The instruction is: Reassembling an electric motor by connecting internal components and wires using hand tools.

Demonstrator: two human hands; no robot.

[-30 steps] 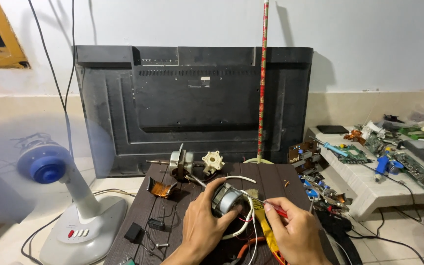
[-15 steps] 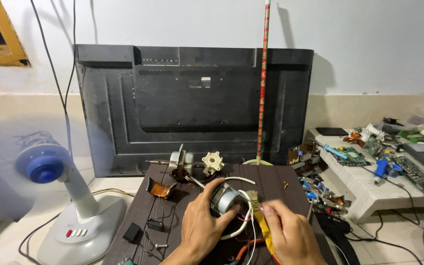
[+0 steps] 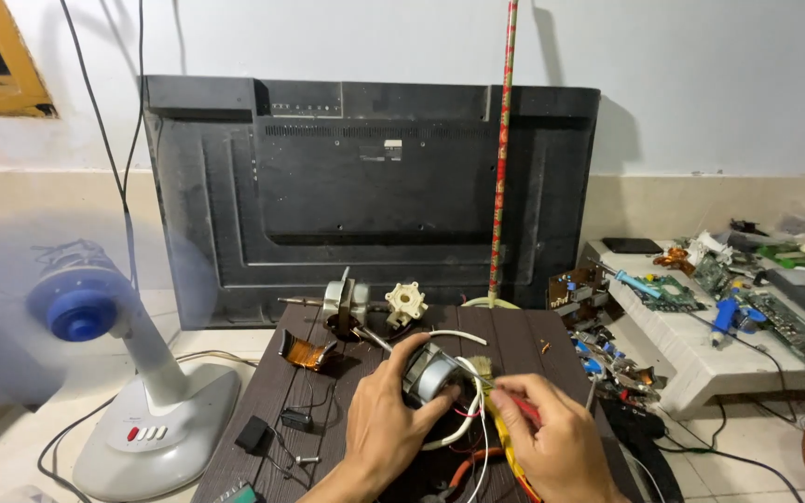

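— What do we have nearest us?

— Two hands over the dark slatted board [image 3: 533, 340]. Our left hand [image 3: 386, 424] is curled around one small grey motor [image 3: 430, 373], thumb and fingers wrapped on its round body, holding it just above the middle of the board. Our right hand [image 3: 552, 438] is closed on a thin red-handled tool [image 3: 519, 407], its tip pointing at the motor's wires [image 3: 477, 419]. We also see a yellow strip [image 3: 507, 447] running under that hand.

— And around the hands?

— On the board's left we count one small black box [image 3: 255, 434], one copper-wound coil [image 3: 307, 352], and further back one metal motor frame with a shaft [image 3: 339, 300] beside one cream star-shaped plastic piece [image 3: 405, 302]. One white cable [image 3: 458, 335] loops past the motor.

— To the sides?

— On the left, one white desk fan with a blue hub [image 3: 81, 312], its blades a blur. On the right, one white bench [image 3: 701, 363] crowded with circuit boards; we cannot count them surely.

— Farthest back?

— One large flat television [image 3: 365, 186] leaning back-out on the wall, and one red patterned pole [image 3: 503, 149] standing upright before it.
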